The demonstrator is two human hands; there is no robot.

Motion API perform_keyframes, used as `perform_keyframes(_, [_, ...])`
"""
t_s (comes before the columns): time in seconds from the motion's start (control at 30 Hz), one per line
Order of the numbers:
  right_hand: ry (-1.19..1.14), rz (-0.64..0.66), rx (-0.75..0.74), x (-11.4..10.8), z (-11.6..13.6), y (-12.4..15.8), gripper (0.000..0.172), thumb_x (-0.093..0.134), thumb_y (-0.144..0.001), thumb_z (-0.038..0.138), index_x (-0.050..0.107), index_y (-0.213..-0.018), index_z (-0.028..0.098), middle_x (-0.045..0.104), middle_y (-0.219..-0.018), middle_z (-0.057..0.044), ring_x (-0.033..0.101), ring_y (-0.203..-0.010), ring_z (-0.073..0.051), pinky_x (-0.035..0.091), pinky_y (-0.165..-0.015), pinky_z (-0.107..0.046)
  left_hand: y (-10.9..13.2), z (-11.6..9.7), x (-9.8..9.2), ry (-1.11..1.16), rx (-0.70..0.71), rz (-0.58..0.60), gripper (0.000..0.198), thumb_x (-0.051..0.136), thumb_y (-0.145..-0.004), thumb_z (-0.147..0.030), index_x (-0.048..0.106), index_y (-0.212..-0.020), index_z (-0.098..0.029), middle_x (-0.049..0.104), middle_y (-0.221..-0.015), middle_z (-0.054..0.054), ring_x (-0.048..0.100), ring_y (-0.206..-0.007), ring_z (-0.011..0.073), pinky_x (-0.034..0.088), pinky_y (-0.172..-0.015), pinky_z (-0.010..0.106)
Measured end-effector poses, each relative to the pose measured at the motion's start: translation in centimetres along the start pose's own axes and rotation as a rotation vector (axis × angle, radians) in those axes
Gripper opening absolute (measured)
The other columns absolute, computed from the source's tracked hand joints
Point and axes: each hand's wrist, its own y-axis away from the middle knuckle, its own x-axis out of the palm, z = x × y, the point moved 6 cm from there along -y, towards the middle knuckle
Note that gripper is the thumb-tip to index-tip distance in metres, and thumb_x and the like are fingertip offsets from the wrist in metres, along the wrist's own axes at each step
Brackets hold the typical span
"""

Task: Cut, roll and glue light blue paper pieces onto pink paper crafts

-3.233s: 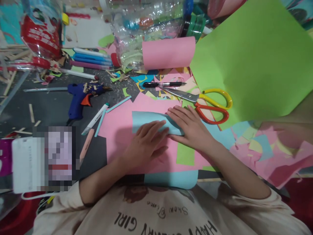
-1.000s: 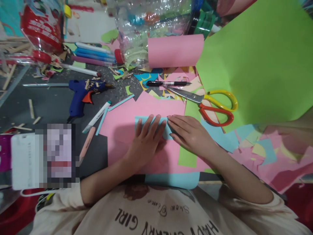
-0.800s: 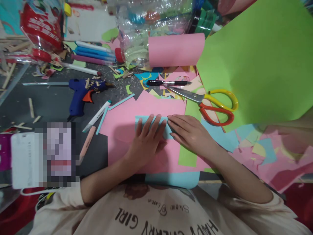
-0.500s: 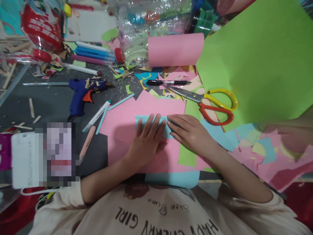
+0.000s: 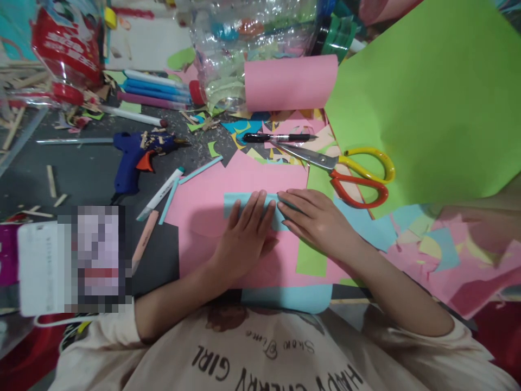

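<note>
A light blue paper strip (image 5: 233, 204) lies across a large pink sheet (image 5: 199, 255), partly covered by both hands. My left hand (image 5: 246, 233) rests on it with the fingers stretched out and slightly spread. Beside it, my right hand (image 5: 315, 217) lies with extended fingers over the strip's right end, and its fingertips come close to the left hand. Neither hand grips anything. A green paper strip (image 5: 312, 258) shows under the right hand. Scissors (image 5: 331, 165) with one yellow and one red handle lie just beyond that hand, and a black pen (image 5: 280, 138) crosses near their blades.
A blue glue gun (image 5: 130, 157) lies at the left, with markers (image 5: 163, 191) nearer the pink sheet. Clear plastic bottles (image 5: 220, 65) and a curled pink paper (image 5: 291, 82) stand at the back. A big green sheet (image 5: 431, 108) covers the right, above paper scraps (image 5: 443, 250).
The left hand's fingers have shifted very slightly, with the index and middle fingers closer together. The right hand stays on the blue strip. The view has moved a touch.
</note>
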Motion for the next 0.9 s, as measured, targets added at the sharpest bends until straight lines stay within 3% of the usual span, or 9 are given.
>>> perform_keyframes(0.3, [0.029,0.003,-0.019,-0.2,0.0,-0.1,0.026,0.054,-0.096,0.022,0.070,-0.113,0.011,0.072,-0.122,-0.014,0.066,-0.113,-0.026,0.058,-0.092,-0.045,0.1,0.4,0.0,0.065,-0.010,-0.063,0.061,0.032,-0.101,-0.039,0.033,-0.149,-0.001,0.047,-0.149,0.023,0.039,-0.143,0.0287,0.029,-0.117,0.046])
perform_keyframes(0.43, [0.048,0.050,-0.012,-0.1,0.6,-0.1,0.029,0.050,-0.096,0.018,0.068,-0.118,0.013,0.070,-0.127,-0.013,0.062,-0.122,-0.025,0.053,-0.101,-0.046,0.0,0.3,0.0,0.044,-0.006,-0.058,0.060,0.033,-0.101,-0.040,0.038,-0.146,-0.001,0.048,-0.149,0.022,0.041,-0.142,0.0290,0.028,-0.116,0.045])
perform_keyframes(0.67, [0.090,0.067,-0.016,0.7,2.8,0.2,0.031,0.047,-0.095,0.008,0.066,-0.118,0.003,0.071,-0.123,-0.019,0.063,-0.119,-0.026,0.057,-0.094,-0.042,-0.1,0.3,0.1,0.048,-0.025,-0.040,0.061,0.035,-0.100,-0.041,0.036,-0.148,-0.002,0.047,-0.149,0.022,0.040,-0.143,0.0295,0.027,-0.117,0.046])
perform_keyframes(0.9, [0.164,0.096,-0.072,1.4,3.2,0.1,0.031,0.047,-0.094,0.009,0.066,-0.117,-0.001,0.069,-0.126,-0.020,0.064,-0.120,-0.027,0.058,-0.101,-0.041,-0.1,0.2,-0.2,-0.007,-0.020,-0.061,0.062,0.031,-0.101,-0.044,0.040,-0.145,0.000,0.050,-0.147,0.023,0.044,-0.140,0.0296,0.029,-0.115,0.044])
